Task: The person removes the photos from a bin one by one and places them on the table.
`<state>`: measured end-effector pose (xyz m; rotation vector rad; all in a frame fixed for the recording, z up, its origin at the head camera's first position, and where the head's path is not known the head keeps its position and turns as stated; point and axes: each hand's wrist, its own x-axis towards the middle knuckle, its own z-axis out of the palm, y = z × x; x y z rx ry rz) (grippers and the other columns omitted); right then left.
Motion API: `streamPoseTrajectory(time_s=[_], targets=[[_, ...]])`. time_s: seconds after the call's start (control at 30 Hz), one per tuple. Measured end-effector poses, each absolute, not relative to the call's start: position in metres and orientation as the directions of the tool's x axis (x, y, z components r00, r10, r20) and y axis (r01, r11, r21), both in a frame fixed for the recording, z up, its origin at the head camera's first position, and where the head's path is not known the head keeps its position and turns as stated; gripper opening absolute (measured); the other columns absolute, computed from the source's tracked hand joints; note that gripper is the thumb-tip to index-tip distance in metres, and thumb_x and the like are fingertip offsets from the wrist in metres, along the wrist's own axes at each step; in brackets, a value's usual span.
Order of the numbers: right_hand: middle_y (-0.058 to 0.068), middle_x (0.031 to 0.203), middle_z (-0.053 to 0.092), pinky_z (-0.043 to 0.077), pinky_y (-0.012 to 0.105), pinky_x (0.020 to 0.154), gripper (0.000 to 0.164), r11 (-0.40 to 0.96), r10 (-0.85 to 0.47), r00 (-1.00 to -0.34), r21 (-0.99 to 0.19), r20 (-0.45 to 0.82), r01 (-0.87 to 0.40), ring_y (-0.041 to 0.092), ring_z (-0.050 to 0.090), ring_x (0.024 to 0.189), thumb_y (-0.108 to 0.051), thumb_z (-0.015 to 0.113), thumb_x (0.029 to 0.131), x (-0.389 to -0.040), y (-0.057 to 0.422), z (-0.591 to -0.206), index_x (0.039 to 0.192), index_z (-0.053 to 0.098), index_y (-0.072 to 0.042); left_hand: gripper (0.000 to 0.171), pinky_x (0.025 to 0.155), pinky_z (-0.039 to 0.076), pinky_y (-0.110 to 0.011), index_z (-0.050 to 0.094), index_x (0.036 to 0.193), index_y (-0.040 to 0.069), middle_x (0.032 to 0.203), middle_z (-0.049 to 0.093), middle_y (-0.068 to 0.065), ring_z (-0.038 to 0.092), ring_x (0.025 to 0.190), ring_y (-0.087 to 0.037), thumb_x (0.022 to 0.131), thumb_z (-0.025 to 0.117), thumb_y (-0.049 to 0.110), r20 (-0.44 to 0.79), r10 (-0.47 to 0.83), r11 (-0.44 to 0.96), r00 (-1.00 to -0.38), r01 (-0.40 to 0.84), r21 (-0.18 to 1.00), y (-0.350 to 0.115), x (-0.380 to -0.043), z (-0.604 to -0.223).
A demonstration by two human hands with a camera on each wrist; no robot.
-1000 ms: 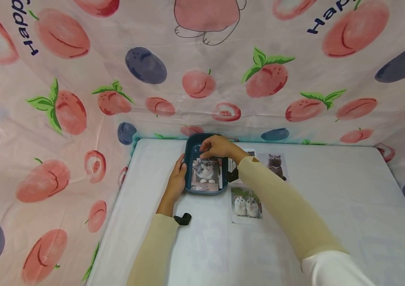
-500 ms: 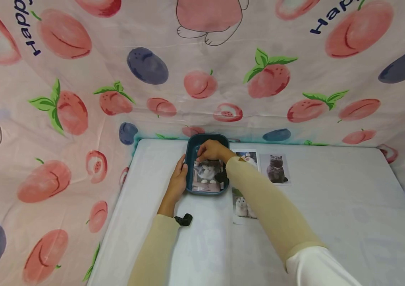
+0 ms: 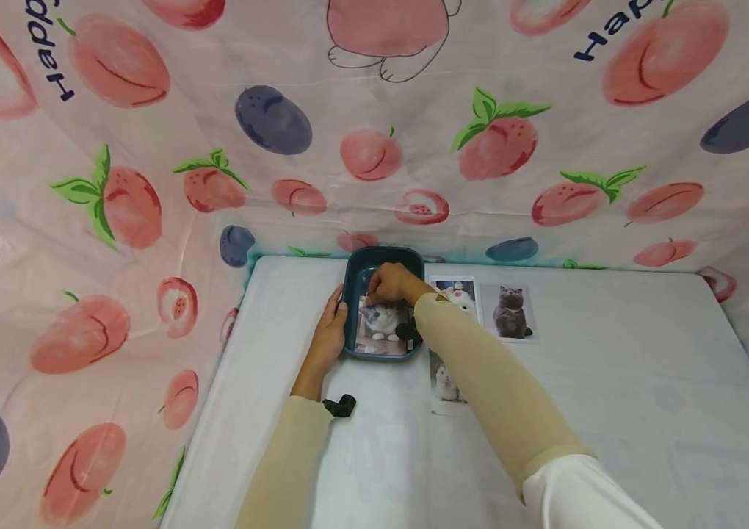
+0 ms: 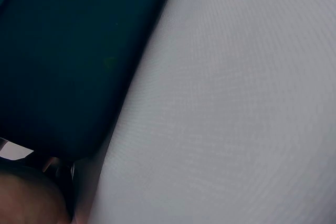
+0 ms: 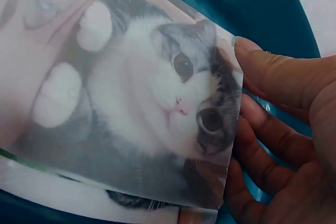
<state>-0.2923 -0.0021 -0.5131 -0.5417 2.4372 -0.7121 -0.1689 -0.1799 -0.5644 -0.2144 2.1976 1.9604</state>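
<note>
A dark teal tray (image 3: pixel 351 323) stands at the table's far edge with photo cards in it. On top lies a cat photo (image 3: pixel 381 330), a grey-and-white cat in the right wrist view. My right hand (image 3: pixel 391 284) reaches into the tray. Its thumb (image 5: pixel 278 69) and curled fingers (image 5: pixel 273 135) pinch the photo's edge near the cat's head. Beneath it, the edge of another card (image 5: pixel 94 200) shows. My left hand (image 3: pixel 330 330) rests along the tray's left side, fingers fairly straight against the outer wall. The left wrist view shows mostly that wall (image 4: pixel 68 61).
Right of the tray lie a photo of a white animal (image 3: pixel 457 288), a grey cat photo (image 3: pixel 510 314) and a hamster photo (image 3: pixel 443 382), partly under my right sleeve (image 3: pixel 493 367). A fruit-print curtain (image 3: pixel 374 110) hangs behind the white table (image 3: pixel 612 353).
My right hand has moved down to the top edge of the cat photo in the tray, and its forearm has shifted left, uncovering the grey cat photo. The left hand stays at the tray.
</note>
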Motion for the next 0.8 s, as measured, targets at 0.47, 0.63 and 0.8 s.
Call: streamPoseTrajectory(time_s=[0.47,0.63,0.8], targets=[[0.000,0.119,0.076,0.052,0.032,0.090,0.027,0.705,-0.582,-0.698,-0.686,-0.416,-0.179,0.016,0.063,0.101,-0.016,0.075,0.091,-0.289,0.009,-0.502,0.117,0.078,-0.019,0.049,0.126,0.019,-0.052,0.027,0.161,0.038,0.169,0.027,-0.003,0.024,0.155,-0.025,0.113,0.035,0.037,-0.227,0.015,0.126,-0.974,-0.223,0.967,-0.180,-0.171,-0.565],[0.001,0.105,0.077,0.052,0.029,0.080,0.017,0.717,-0.595,-0.704,-0.652,-0.389,-0.246,0.015,0.062,0.091,-0.019,0.077,0.090,-0.290,0.012,-0.497,0.107,0.080,-0.016,0.053,0.127,0.016,-0.054,0.025,0.163,0.031,0.170,0.024,-0.003,0.020,0.157,-0.027,0.112,0.035,0.040,-0.209,0.018,0.142,-0.978,-0.205,0.968,-0.180,-0.171,-0.564],[0.000,0.097,0.075,0.051,0.029,0.073,0.010,0.716,-0.596,-0.728,-0.635,-0.339,-0.291,0.016,0.061,0.085,-0.023,0.078,0.090,-0.288,0.016,-0.492,0.096,0.079,-0.016,0.053,0.128,0.015,-0.052,0.025,0.163,0.034,0.170,0.023,0.000,0.018,0.158,-0.024,0.111,0.035,0.044,-0.217,0.018,0.141,-0.976,-0.212,0.967,-0.181,-0.170,-0.564]])
